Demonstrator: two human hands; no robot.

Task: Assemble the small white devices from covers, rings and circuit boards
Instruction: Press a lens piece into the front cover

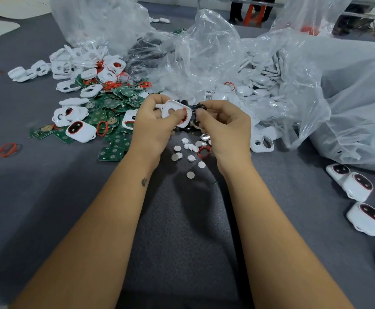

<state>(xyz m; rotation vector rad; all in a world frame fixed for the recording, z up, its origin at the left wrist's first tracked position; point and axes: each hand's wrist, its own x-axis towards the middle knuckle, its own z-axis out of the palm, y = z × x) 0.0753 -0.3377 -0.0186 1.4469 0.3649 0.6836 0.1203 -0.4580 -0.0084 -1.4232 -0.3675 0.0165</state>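
Both bare forearms reach forward from bottom of frame and converge toward centre. Left hand (154, 121) raised off the surface, back of hand facing camera, fingers curled, thumb and fingertips pinching a white cover (175, 112) at its edges. Small dark mark on left inner wrist. Right hand (224, 128) level with the left, just beside it, fingers curled inward, thumb and forefinger pinching a small dark part (198, 107) right at the cover's right edge; too blurred to tell what it is. Wrists both roughly straight, forearms apart at the elbows, hands nearly touching.
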